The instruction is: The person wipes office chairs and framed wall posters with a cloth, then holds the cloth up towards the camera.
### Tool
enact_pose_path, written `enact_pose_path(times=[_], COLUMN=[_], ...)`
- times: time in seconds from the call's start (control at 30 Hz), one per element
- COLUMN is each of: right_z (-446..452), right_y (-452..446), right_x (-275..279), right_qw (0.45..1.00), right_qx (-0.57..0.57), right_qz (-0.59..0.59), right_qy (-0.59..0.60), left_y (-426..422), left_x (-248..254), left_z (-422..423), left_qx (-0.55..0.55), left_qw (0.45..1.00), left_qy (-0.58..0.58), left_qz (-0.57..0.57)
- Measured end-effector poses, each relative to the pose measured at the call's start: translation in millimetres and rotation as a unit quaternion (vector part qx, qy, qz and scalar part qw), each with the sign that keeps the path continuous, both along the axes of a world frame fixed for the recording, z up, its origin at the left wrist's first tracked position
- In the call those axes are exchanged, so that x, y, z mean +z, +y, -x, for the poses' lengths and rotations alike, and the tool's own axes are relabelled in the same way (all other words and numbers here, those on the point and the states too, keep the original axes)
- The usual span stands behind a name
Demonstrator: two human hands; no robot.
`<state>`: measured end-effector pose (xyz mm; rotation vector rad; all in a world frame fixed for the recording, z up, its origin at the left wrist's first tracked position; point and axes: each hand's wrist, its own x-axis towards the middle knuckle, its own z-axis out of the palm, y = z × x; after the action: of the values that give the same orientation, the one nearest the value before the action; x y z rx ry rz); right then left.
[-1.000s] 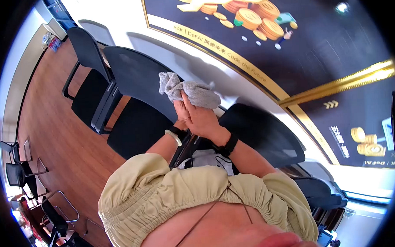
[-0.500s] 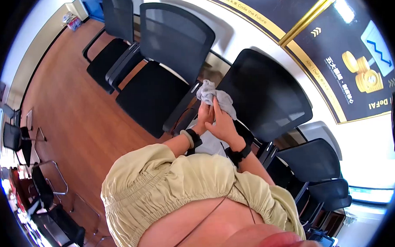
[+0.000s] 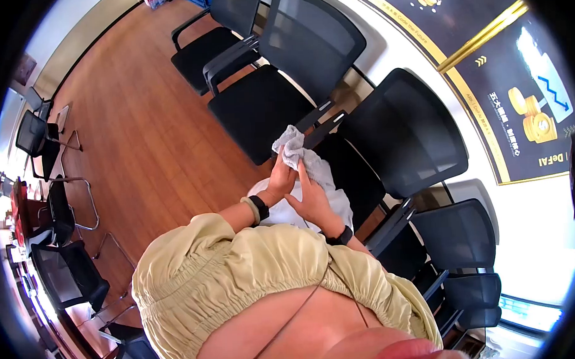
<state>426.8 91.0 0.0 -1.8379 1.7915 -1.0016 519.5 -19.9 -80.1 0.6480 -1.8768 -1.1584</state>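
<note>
A crumpled grey cloth [image 3: 293, 146] is bunched between my two hands near the middle of the view. My left hand [image 3: 281, 178] grips it from the left side, with a black band and a pale bracelet at the wrist. On the right, my right hand [image 3: 315, 201] touches the lower part of the cloth with its fingers stretched and its thumb apart. Beyond the cloth are the armrests of a black mesh chair [image 3: 403, 134].
Another black chair [image 3: 260, 111] stands ahead to the left, and more chairs [image 3: 457, 234] line the wall on the right. A dark poster [image 3: 518, 76] hangs there. Wooden floor [image 3: 140, 121] and further chairs [image 3: 66, 269] lie to the left.
The view has turned, so the chairs and floor appear shifted. My hands have lowered with the cloth, away from the chair back, and my right hand's fingers have spread.
</note>
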Motion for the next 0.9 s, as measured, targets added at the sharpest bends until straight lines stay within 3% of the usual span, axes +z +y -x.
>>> enact_pose_path(times=[0.23,0.3,0.37,0.53,0.63,0.7,0.77,0.83,0.87,0.9], right_z=[-62,-88,-121,-205,-225,-226,-216,-206,-199,-193], right_y=[-38,-69,-104,-194,-222,-231,-234,-236,-241,-247], right_x=[3,-3,-7,1,17,23,24,22,23,23], right_qw=[0.999,0.999,0.999,0.994,0.993,0.994,0.996,0.997,0.998,0.999], right_qx=[0.007,0.022,0.027,0.059,0.060,0.047,0.035,0.026,0.026,0.028], right_qz=[-0.052,-0.043,-0.008,-0.081,-0.096,-0.094,-0.081,-0.079,-0.061,-0.039], right_qy=[0.016,0.003,0.016,-0.048,-0.037,-0.029,-0.020,-0.008,-0.005,-0.002], left_y=[-34,-66,-101,-190,-216,-224,-235,-238,-244,-246], left_x=[4,19,14,5,13,25,-9,25,19,16], left_z=[-66,-95,-136,-225,-239,-237,-227,-218,-212,-203], left_qx=[0.020,0.025,0.021,0.046,0.038,0.040,-0.012,-0.015,0.010,0.006], left_qw=[0.999,0.998,0.999,0.998,0.998,0.996,0.997,0.998,0.997,0.997], left_qy=[0.029,0.031,0.016,0.004,0.049,0.065,0.066,0.038,0.021,0.077], left_qz=[0.012,0.051,0.021,0.035,-0.018,0.043,-0.029,0.047,0.074,-0.003])
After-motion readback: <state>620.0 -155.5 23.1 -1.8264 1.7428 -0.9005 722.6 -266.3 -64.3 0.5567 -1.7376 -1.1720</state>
